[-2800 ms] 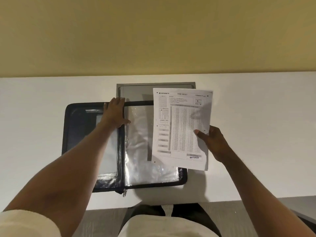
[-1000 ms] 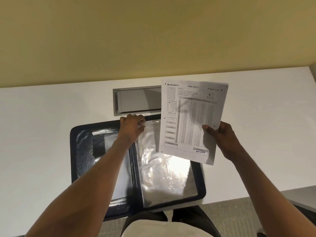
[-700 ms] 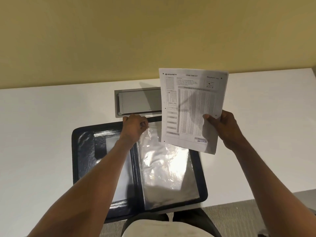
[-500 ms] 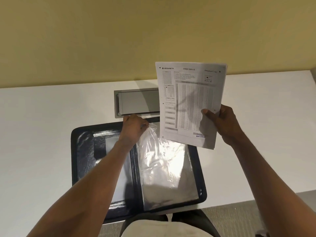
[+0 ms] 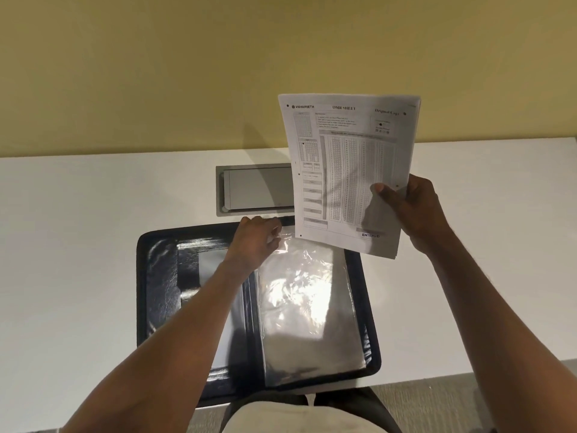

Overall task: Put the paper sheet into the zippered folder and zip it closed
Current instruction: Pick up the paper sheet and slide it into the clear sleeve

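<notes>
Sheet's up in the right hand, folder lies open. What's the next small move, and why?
Probably lower the paper sheet bottom edge first toward the clear sleeve, whose top corner the left hand pinches. The right hand holds the sheet above the open folder, not yet inserted.

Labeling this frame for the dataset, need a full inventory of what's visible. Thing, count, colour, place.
paper sheet: 1, white with printed grid, held up over the folder's far right
zippered folder: 1, black, open flat at the table's near edge
clear sleeve: 1, transparent, glossy, on the folder's right half
table: 1, white, against the wall
recessed panel: 1, grey, in the table behind the folder
wall: 1, yellow, behind the table
left hand: 1, pinching the sleeve's top edge
right hand: 1, gripping the sheet's right edge
</notes>
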The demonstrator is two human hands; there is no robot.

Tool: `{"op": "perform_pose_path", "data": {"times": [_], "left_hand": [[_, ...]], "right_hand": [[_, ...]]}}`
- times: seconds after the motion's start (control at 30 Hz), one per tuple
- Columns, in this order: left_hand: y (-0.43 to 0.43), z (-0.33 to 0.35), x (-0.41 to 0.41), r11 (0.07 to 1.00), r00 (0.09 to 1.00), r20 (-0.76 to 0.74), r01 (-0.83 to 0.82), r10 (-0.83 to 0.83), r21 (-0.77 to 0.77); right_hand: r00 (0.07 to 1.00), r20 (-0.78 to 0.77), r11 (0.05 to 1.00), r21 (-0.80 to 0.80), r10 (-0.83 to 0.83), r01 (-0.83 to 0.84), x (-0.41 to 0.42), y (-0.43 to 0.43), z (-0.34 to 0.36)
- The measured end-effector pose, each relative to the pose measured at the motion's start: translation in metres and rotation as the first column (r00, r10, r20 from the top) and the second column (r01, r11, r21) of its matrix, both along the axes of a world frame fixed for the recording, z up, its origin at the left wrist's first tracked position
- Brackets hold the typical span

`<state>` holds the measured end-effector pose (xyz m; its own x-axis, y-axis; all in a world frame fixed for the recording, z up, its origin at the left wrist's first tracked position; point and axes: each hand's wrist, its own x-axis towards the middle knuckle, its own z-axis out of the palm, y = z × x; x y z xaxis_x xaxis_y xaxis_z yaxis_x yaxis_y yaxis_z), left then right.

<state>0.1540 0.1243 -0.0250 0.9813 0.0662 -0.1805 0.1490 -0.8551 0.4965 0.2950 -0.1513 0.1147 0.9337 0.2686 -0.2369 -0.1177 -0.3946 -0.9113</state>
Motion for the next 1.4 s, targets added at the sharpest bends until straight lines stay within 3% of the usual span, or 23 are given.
{"op": "perform_pose_path", "data": {"times": [0.37, 0.53, 0.87, 1.07, 1.23, 1.4], "left_hand": [[-0.045, 0.006, -0.010, 0.967, 0.985, 0.027, -0.164, 0.172, -0.194], [-0.063, 0.009, -0.018, 0.951, 0.964, 0.008, -0.261, 0.266, -0.167], [-0.068, 0.007, -0.017, 0.953, 0.958, 0.077, -0.260, 0.275, -0.157], [-0.075, 0.011, -0.010, 0.958, 0.965, 0.030, -0.253, 0.259, -0.135], [-0.089, 0.016, 0.000, 0.956, 0.978, -0.012, -0.207, 0.209, -0.207], [-0.110, 0.021, 0.017, 0.980, 0.991, -0.012, -0.137, 0.136, -0.143]], "right_hand": [[0.960, 0.178, 0.964, -0.198, 0.215, -0.179, 0.022, 0.048, 0.016], [0.922, 0.212, 0.923, -0.284, 0.325, -0.260, 0.028, 0.072, 0.019], [0.863, 0.132, 0.813, -0.428, 0.488, -0.394, 0.025, 0.101, 0.003], [0.878, 0.068, 0.842, -0.330, 0.473, -0.427, 0.031, 0.116, -0.022], [0.889, -0.033, 0.859, -0.246, 0.456, -0.450, 0.047, 0.121, -0.042], [0.890, -0.115, 0.872, -0.179, 0.441, -0.455, 0.054, 0.120, -0.056]]}}
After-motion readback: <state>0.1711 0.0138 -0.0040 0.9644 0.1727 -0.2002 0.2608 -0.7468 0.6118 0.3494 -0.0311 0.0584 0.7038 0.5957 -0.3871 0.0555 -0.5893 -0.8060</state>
